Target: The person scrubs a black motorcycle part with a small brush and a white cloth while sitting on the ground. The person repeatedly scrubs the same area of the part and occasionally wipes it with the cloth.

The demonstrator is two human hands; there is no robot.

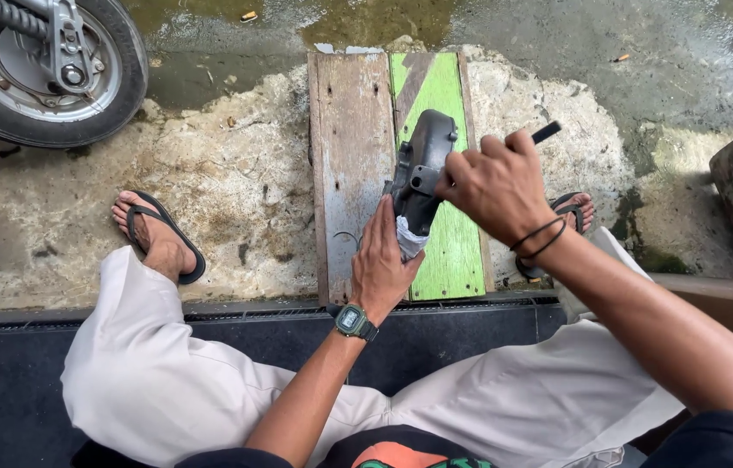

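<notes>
Left hand [384, 264] grips the lower end of a dark cast housing [423, 169] at frame centre over a plank [353, 156], right hand [496, 186] clenched around a thin black tool [547, 133]; the part looks rigid, heavy, best held by its narrow base.

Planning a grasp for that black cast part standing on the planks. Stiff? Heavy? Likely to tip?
The black part looks like rigid cast metal or hard plastic, so probably stiff and fairly heavy for its size. It stands on end on the planks, steadied by the left hand, so it would likely tip if released. The right hand grips a thin dark tool.
</notes>
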